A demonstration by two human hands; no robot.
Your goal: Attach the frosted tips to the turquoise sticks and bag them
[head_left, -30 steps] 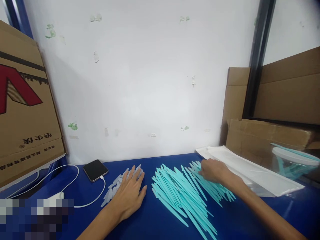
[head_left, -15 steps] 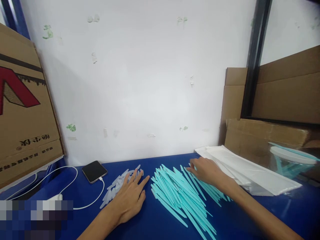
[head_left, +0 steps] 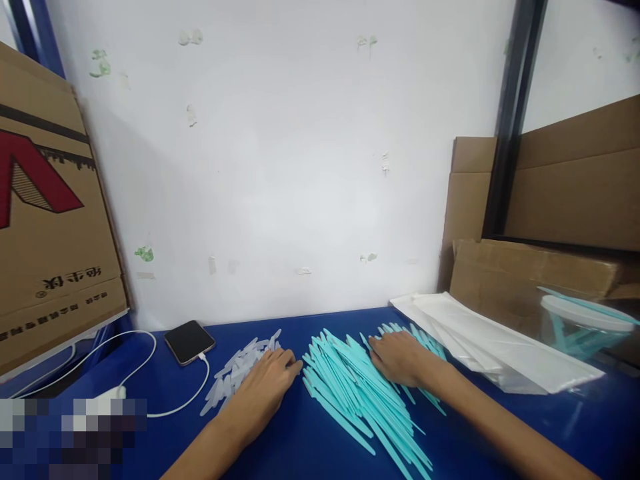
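My left hand [head_left: 270, 380] rests at the right edge of a pile of small translucent plastic pieces [head_left: 235, 367], which look like narrow tapered caps. Its fingers are bent together, and whatever they pinch, if anything, is hidden. On the blue table, my right hand [head_left: 400, 357] is closed over slim turquoise plastic sticks [head_left: 430, 343], its fingertips down at the left side of that smaller group. The hand covers the part of the stick under its fingers. Between both hands lies a larger heap of the same turquoise sticks [head_left: 350, 380], roughly aligned, with tapered ends.
White flat plastic bags [head_left: 480, 333] lie on the right. Behind them are a cardboard box [head_left: 530, 267] and a clear lidded tub [head_left: 580, 327] with turquoise sticks. A phone [head_left: 190, 343] with a white cable [head_left: 195, 400] lies left, near a large printed carton [head_left: 55, 200].
My left hand has curled its spread fingers and drawn back slightly from the translucent pieces. My right hand has come nearer and a little left, uncovering the far ends of the smaller stick group.
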